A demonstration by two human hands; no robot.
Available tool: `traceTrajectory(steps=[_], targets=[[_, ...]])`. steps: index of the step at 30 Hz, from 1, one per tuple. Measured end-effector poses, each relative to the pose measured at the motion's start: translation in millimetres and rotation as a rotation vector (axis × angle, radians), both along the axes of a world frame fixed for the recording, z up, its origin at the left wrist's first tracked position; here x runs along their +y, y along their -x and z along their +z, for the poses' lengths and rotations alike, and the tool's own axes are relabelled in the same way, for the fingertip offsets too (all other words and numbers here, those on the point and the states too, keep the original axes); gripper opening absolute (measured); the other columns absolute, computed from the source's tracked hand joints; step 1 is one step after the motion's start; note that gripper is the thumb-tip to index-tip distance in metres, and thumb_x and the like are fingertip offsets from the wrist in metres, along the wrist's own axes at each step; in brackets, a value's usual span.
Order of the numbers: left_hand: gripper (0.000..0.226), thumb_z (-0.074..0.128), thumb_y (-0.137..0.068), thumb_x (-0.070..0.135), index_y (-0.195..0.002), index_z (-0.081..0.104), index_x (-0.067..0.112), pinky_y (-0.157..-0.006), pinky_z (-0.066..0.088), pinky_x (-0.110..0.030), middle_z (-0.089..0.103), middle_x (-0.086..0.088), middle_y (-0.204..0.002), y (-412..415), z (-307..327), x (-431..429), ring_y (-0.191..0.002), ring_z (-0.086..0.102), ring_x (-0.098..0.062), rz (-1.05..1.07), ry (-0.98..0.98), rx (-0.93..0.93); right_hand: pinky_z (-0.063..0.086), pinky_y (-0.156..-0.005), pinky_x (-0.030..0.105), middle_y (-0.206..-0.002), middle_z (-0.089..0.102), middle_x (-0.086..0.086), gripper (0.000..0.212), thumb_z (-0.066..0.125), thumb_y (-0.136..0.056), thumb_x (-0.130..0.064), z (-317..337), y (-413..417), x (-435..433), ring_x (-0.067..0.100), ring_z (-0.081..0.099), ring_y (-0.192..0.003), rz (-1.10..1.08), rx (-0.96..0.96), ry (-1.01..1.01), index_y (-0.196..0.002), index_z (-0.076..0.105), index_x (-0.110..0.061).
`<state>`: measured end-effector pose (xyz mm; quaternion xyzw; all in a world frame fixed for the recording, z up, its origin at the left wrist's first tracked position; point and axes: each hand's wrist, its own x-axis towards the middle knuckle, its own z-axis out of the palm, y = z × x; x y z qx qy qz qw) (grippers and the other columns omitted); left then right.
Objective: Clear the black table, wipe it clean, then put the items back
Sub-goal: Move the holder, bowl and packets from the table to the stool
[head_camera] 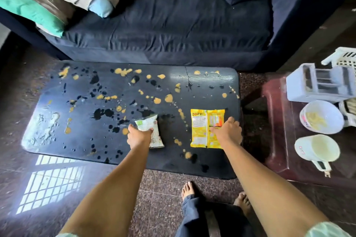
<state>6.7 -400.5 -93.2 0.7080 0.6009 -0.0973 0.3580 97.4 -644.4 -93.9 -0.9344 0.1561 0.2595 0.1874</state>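
Note:
The black table (81,140) is low and spattered all over with yellow-brown blobs and dark wet spots. A white packet (149,124) lies near its front middle; my left hand (139,136) grips it at its near half, fingers curled over its edge. A yellow packet (202,127) lies flat to the right. My right hand (228,130) rests on the yellow packet's right edge, fingers bent down onto it.
A dark blue sofa (173,31) with cushions stands right behind the table. At the right, a maroon stool (277,152) carries a grey organiser (317,86), a white tub (321,116) and a white jug (317,150). My bare feet (189,188) stand on the speckled floor.

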Motion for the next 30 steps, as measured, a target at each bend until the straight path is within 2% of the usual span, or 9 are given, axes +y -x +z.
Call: traceTrajectory(steps=[3,5,9,11,15,18,21,26,30], targets=[[0.078,0.077,-0.075,0.037,-0.136,0.038,0.009,-0.097,0.044,-0.044,0.055,-0.014,-0.132,0.4,-12.0,11.1,-0.122,0.051,-0.037,0.000,0.046,-0.001,0.049,-0.085,0.044,-0.125,0.057,0.014,0.074,0.075,-0.073,-0.049,-9.0,-0.2,3.5,0.033,0.054,-0.113,-0.033,0.027,0.019,-0.124,0.042,-0.006],[0.068,0.079,-0.072,0.040,-0.124,0.050,0.009,-0.091,0.049,-0.042,0.063,-0.012,-0.120,0.7,-16.1,14.8,-0.111,0.059,-0.034,-0.036,0.051,0.010,0.046,-0.085,0.041,-0.120,0.061,0.014,0.070,0.075,-0.073,-0.049,-10.1,-1.2,6.2,0.033,0.058,-0.109,-0.035,0.043,0.043,-0.119,0.046,-0.006],[0.044,0.081,-0.071,0.035,-0.099,0.064,0.006,-0.076,0.050,-0.035,0.071,-0.011,-0.101,1.4,-17.2,14.8,-0.092,0.065,-0.031,-0.092,0.051,-0.056,0.050,-0.076,0.035,-0.109,0.067,0.010,0.046,0.076,-0.075,-0.039,-6.1,-8.9,12.9,0.029,0.063,-0.099,-0.074,0.120,-0.086,-0.106,0.059,-0.010],[0.045,0.081,-0.071,0.034,-0.099,0.063,0.004,-0.073,0.048,-0.034,0.070,-0.012,-0.100,0.2,-11.6,12.3,-0.091,0.065,-0.031,-0.154,0.017,-0.062,0.048,-0.071,0.032,-0.106,0.066,0.008,0.041,0.074,-0.075,-0.035,-1.8,-11.0,15.4,0.028,0.063,-0.097,-0.109,0.129,-0.167,-0.104,0.061,-0.010],[0.060,0.081,-0.070,0.038,-0.113,0.058,0.004,-0.082,0.045,-0.040,0.056,-0.015,-0.113,2.0,1.8,0.3,-0.104,0.054,-0.033,-0.300,-0.125,-0.102,0.050,-0.080,0.035,-0.105,0.064,0.006,0.035,0.066,-0.077,-0.031,8.9,-4.4,15.3,0.027,0.061,-0.095,-0.165,0.098,-0.307,-0.105,0.057,-0.012],[0.057,0.080,-0.073,0.035,-0.117,0.056,0.007,-0.083,0.042,-0.039,0.054,-0.013,-0.114,0.8,16.9,-20.0,-0.106,0.053,-0.030,-0.370,-0.144,-0.181,0.052,-0.083,0.041,-0.103,0.063,0.005,0.030,0.063,-0.078,-0.028,20.0,2.1,2.1,0.026,0.061,-0.091,-0.219,0.099,-0.419,-0.104,0.054,-0.015],[0.044,0.080,-0.073,0.035,-0.103,0.057,0.012,-0.075,0.047,-0.034,0.066,-0.006,-0.102,-7.2,37.9,-44.2,-0.091,0.061,-0.023,-0.386,-0.068,-0.302,0.051,-0.080,0.038,-0.102,0.061,0.003,0.030,0.066,-0.080,-0.024,40.7,3.0,-16.2,0.023,0.060,-0.090,-0.222,0.077,-0.489,-0.105,0.052,-0.016],[0.036,0.081,-0.072,0.029,-0.096,0.056,0.018,-0.076,0.054,-0.036,0.069,0.007,-0.089,-37.0,82.4,-103.6,-0.083,0.067,-0.015,-0.416,0.082,-0.523,0.050,-0.073,0.032,-0.098,0.063,-0.002,0.032,0.069,-0.080,-0.016,92.1,-5.3,-73.7,0.015,0.061,-0.085,-0.311,0.054,-0.731,-0.107,0.052,-0.020],[0.033,0.081,-0.073,0.023,-0.092,0.054,0.022,-0.067,0.051,-0.024,0.065,0.015,-0.085,-64.3,123.6,-162.4,-0.079,0.064,-0.004,-0.492,0.157,-0.681,0.054,-0.085,0.040,-0.096,0.071,0.000,0.027,0.070,-0.079,-0.007,140.6,-16.4,-151.4,0.020,0.067,-0.089,-0.248,-0.028,-0.809,-0.099,0.063,-0.023]])
